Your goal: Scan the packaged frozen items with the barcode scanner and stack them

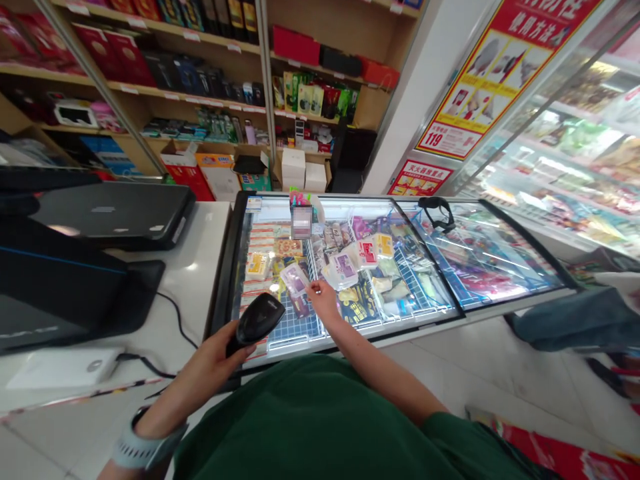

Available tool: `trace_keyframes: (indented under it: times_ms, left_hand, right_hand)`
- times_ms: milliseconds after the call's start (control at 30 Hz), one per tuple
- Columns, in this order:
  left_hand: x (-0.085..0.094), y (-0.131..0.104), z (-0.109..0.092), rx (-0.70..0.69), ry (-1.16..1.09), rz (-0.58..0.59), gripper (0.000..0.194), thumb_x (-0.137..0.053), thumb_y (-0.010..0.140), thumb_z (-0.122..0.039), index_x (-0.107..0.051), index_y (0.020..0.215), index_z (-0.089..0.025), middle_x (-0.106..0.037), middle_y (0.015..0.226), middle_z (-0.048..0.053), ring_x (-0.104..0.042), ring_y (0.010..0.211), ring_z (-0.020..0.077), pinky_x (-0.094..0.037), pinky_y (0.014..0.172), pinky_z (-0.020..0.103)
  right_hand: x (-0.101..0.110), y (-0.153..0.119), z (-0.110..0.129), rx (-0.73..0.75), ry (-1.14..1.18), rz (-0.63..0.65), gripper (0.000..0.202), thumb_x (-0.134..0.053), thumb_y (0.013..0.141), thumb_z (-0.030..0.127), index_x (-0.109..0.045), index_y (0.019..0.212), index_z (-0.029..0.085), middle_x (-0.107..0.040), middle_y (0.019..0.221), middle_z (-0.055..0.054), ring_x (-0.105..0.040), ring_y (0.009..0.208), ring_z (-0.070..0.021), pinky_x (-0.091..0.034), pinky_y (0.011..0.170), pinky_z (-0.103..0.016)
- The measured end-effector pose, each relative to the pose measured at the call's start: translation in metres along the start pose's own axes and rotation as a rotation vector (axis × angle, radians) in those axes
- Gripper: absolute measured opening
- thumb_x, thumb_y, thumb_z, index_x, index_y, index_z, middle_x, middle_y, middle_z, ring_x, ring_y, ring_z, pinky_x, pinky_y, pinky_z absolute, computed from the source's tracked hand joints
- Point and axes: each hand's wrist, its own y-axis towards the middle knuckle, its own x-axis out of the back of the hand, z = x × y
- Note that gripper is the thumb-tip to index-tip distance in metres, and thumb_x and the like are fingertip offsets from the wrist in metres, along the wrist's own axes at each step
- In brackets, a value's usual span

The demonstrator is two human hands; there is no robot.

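Note:
My left hand [220, 353] is wrapped round a black handheld barcode scanner [261, 319], its head pointing over the freezer's left end. My right hand [323, 297] has its fingers pinched together above the freezer glass. The fingertips are at the right edge of a clear pack with a purple label [294, 280]; whether they grip it I cannot make out. Right of that hand lies another purple-labelled clear pack [345, 267], beside a red-labelled pack [367, 252] and a yellow-labelled pack [384, 245]. One more yellow-labelled pack [257, 265] lies at the left.
The chest freezer [360, 323] has a glass top with frozen goods beneath. A black strap-like object [437, 213] rests at its back. To the left, a counter [200, 233] carries black equipment [115, 210] and a cable. Someone's legs [565, 323] are at the right.

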Motion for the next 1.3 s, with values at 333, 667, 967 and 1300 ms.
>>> trace_keyframes:
  times_ms: [333, 667, 967, 1300]
  left_hand:
    - [-0.015, 0.009, -0.012, -0.051, 0.027, 0.044, 0.056, -0.068, 0.079, -0.051, -0.063, 0.125, -0.019, -0.071, 0.128, 0.008, -0.065, 0.12, 0.0317, -0.049, 0.105, 0.038]
    - [-0.017, 0.009, -0.009, -0.061, 0.033, 0.061, 0.057, -0.067, 0.082, -0.051, -0.061, 0.129, -0.019, -0.069, 0.131, 0.009, -0.061, 0.124, 0.034, -0.045, 0.109, 0.043]
    - [-0.017, 0.01, -0.005, -0.062, 0.011, 0.075, 0.057, -0.067, 0.082, -0.049, -0.061, 0.131, -0.02, -0.068, 0.134, 0.008, -0.061, 0.126, 0.0329, -0.046, 0.109, 0.042]
    - [-0.016, 0.014, -0.01, -0.06, 0.01, 0.085, 0.056, -0.065, 0.082, -0.051, -0.061, 0.128, -0.019, -0.069, 0.13, 0.01, -0.061, 0.124, 0.0335, -0.045, 0.109, 0.045]
  right_hand:
    - [0.026, -0.029, -0.001, 0.077, -0.003, -0.053, 0.014, -0.066, 0.078, 0.033, -0.066, 0.087, 0.022, -0.067, 0.08, 0.001, -0.066, 0.076, -0.0177, -0.053, 0.072, -0.028]
    - [0.031, -0.036, 0.0, 0.096, 0.013, -0.05, 0.014, -0.066, 0.078, 0.033, -0.066, 0.087, 0.022, -0.067, 0.08, 0.001, -0.066, 0.074, -0.0173, -0.052, 0.071, -0.027]
    - [0.032, -0.039, 0.005, 0.098, 0.007, -0.034, 0.014, -0.067, 0.077, 0.031, -0.066, 0.088, 0.022, -0.068, 0.081, 0.001, -0.066, 0.074, -0.018, -0.052, 0.07, -0.028]
    - [0.033, -0.042, 0.006, 0.07, 0.112, -0.018, 0.013, -0.07, 0.075, 0.031, -0.066, 0.084, 0.022, -0.067, 0.076, 0.002, -0.064, 0.066, -0.0161, -0.051, 0.066, -0.028]
